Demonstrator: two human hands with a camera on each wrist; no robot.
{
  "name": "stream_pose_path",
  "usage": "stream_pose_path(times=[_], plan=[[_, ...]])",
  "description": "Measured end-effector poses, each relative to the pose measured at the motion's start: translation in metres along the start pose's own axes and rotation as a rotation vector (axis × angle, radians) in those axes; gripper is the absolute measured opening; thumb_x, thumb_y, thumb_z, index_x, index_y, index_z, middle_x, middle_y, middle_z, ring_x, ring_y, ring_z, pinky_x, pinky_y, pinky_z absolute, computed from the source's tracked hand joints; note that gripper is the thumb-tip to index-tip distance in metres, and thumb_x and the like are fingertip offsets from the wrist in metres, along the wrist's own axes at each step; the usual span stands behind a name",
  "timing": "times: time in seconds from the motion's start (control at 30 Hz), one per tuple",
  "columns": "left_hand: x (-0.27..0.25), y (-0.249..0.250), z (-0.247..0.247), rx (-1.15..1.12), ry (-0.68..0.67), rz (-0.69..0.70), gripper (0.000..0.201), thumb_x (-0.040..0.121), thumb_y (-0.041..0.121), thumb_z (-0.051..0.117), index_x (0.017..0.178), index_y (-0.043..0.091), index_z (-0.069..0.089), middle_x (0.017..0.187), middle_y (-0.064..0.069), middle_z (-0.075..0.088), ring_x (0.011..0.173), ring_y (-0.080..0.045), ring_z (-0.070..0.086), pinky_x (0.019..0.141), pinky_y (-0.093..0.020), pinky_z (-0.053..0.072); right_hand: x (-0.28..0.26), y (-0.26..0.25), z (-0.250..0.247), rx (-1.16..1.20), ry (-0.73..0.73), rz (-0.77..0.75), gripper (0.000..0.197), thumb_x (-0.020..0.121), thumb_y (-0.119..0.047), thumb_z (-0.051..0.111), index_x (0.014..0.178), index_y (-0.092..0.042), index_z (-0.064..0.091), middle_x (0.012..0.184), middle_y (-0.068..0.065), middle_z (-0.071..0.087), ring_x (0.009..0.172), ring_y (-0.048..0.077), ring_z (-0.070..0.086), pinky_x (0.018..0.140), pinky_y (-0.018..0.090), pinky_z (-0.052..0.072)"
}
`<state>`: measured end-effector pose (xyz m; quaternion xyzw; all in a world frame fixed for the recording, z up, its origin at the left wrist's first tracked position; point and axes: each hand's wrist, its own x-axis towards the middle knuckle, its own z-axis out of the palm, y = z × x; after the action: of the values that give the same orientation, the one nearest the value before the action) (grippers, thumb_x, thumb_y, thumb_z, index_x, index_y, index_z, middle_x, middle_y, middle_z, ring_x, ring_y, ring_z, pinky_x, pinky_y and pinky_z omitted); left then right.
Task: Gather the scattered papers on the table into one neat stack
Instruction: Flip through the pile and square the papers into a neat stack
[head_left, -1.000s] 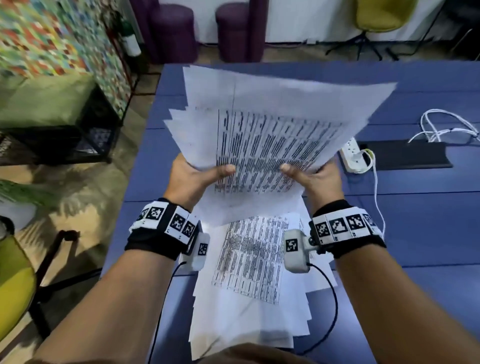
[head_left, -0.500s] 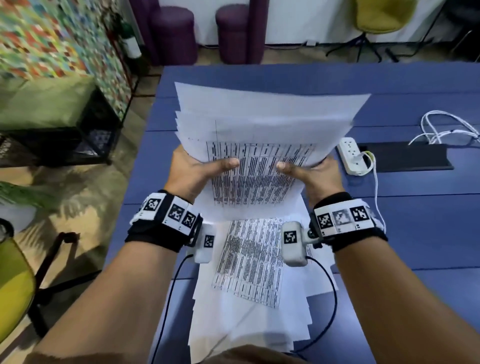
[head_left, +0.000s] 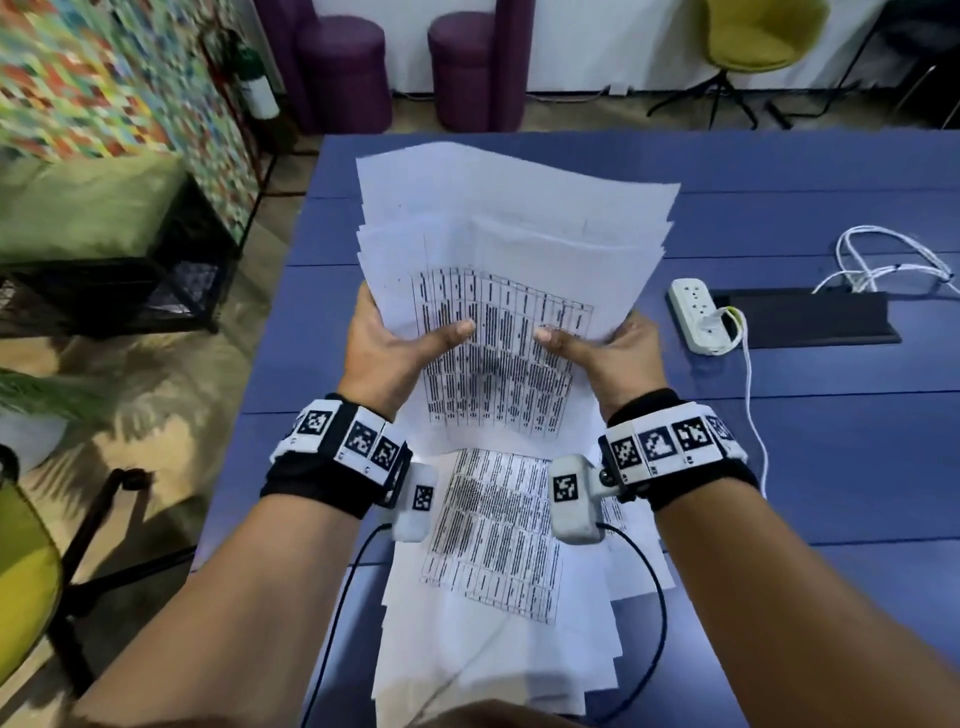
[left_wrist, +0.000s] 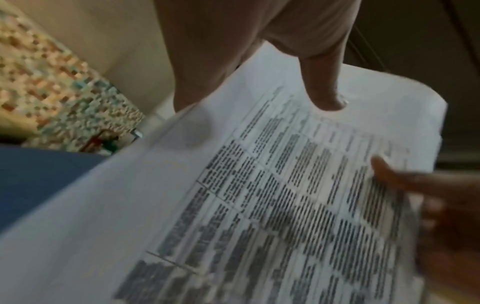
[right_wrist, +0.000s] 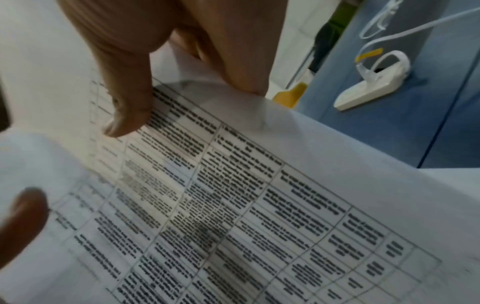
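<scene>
A sheaf of white printed papers (head_left: 509, 244) is held up over the blue table (head_left: 779, 441), its far edges fanned unevenly. My left hand (head_left: 395, 343) grips its left side, thumb on the printed table, and my right hand (head_left: 608, 348) grips its right side the same way. In the left wrist view the left thumb (left_wrist: 324, 82) presses on the top sheet (left_wrist: 259, 205); in the right wrist view the right thumb (right_wrist: 124, 92) presses on that sheet (right_wrist: 233, 205). A loose pile of more papers (head_left: 498, 571) lies on the table under my wrists, near the front edge.
A white power strip (head_left: 696, 317) with a white cable lies right of the papers, beside a black cable slot (head_left: 810, 322) and coiled white wires (head_left: 893, 260). The table's left edge drops to the floor, where a black shelf (head_left: 130, 270) and yellow chair (head_left: 21, 587) stand.
The held sheaf has been lowered toward me and its spread-out far edges have drawn closer together. Both hands keep their grip on the sides.
</scene>
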<state>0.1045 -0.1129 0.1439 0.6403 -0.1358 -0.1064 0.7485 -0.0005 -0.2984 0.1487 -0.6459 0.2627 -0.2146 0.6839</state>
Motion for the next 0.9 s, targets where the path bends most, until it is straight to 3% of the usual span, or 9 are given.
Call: stream_pose_path(times=[0.07,0.17,0.23,0.33,0.43,0.57,0.7,0.8,0.9], plan=[[0.0,-0.002,-0.006,-0.02,0.019,-0.036,0.086,0.058,0.014,0.089,0.129,0.003,0.043,0.124,-0.011,0.064,0.116,-0.021,0.063,0.094,-0.038,0.053,0.0,0.003,-0.001,0.026,0.009,-0.025,0.033,0.059,-0.005,0.087,0.07,-0.015,0.057,0.06,-0.012,0.067,0.06,0.006,0.066,0.074,0.032,0.056],[-0.004,-0.004,-0.01,0.045,0.008,-0.073,0.08,0.057,0.02,0.092,0.121,0.001,0.049,0.113,-0.007,0.068,0.106,-0.014,0.066,0.088,-0.031,0.055,0.001,0.004,-0.006,0.029,0.023,-0.03,0.052,0.044,-0.024,0.094,0.075,-0.007,0.055,0.065,-0.004,0.066,0.063,0.017,0.065,0.081,0.049,0.057],[-0.006,-0.007,-0.008,0.079,-0.044,-0.081,0.082,0.057,0.02,0.094,0.123,-0.005,0.052,0.112,-0.012,0.07,0.103,-0.018,0.068,0.087,-0.034,0.056,0.001,0.002,-0.006,0.026,-0.015,-0.028,0.055,0.042,-0.021,0.094,0.082,-0.008,0.059,0.073,-0.007,0.07,0.069,0.013,0.068,0.082,0.042,0.057],[-0.006,-0.004,-0.001,0.062,-0.035,-0.037,0.066,0.065,-0.001,0.082,0.122,-0.009,0.049,0.108,-0.008,0.069,0.098,-0.006,0.069,0.081,-0.019,0.053,0.003,-0.001,-0.006,0.013,0.025,-0.022,0.088,0.035,-0.03,0.096,0.109,-0.001,0.059,0.099,0.006,0.072,0.092,0.018,0.07,0.086,0.033,0.056],[0.0,-0.002,0.0,0.05,-0.056,-0.023,0.07,0.065,-0.006,0.083,0.125,-0.008,0.046,0.113,-0.012,0.068,0.105,-0.01,0.068,0.084,-0.021,0.053,0.005,0.0,-0.008,-0.019,0.053,-0.003,0.095,0.031,-0.042,0.096,0.104,0.004,0.056,0.083,0.001,0.073,0.082,0.013,0.071,0.094,0.039,0.052],[0.004,0.002,0.003,0.017,-0.041,-0.009,0.092,0.059,0.007,0.091,0.133,-0.005,0.039,0.124,-0.019,0.063,0.113,-0.024,0.064,0.09,-0.033,0.054,-0.002,-0.009,-0.006,-0.036,0.027,-0.038,0.068,0.049,-0.02,0.093,0.1,-0.011,0.049,0.093,0.001,0.064,0.09,0.017,0.063,0.1,0.042,0.047],[0.003,0.005,0.007,-0.027,-0.013,0.035,0.092,0.061,0.005,0.09,0.134,-0.004,0.035,0.127,-0.02,0.06,0.115,-0.025,0.063,0.093,-0.038,0.054,-0.006,-0.016,0.003,-0.034,0.107,-0.236,0.104,0.061,0.001,0.083,0.135,-0.034,0.018,0.147,0.003,0.032,0.133,0.007,0.037,0.112,0.03,0.034],[0.002,0.011,0.01,-0.013,0.042,0.09,0.079,0.062,0.01,0.09,0.125,0.01,0.043,0.122,-0.006,0.063,0.115,-0.016,0.063,0.095,-0.038,0.053,-0.009,-0.024,0.004,-0.177,0.193,-0.545,0.116,0.063,0.013,0.066,0.146,-0.039,0.004,0.155,-0.005,0.014,0.137,0.018,0.031,0.112,0.047,0.032],[-0.003,0.015,0.015,-0.004,0.025,0.115,0.073,0.066,-0.002,0.083,0.123,0.011,0.04,0.118,0.001,0.062,0.109,-0.004,0.064,0.089,-0.022,0.052,-0.015,-0.028,0.005,-0.422,0.227,-0.732,0.11,0.064,0.022,0.056,0.15,-0.021,0.001,0.141,-0.012,0.021,0.118,-0.014,0.027,0.101,0.005,0.028]])
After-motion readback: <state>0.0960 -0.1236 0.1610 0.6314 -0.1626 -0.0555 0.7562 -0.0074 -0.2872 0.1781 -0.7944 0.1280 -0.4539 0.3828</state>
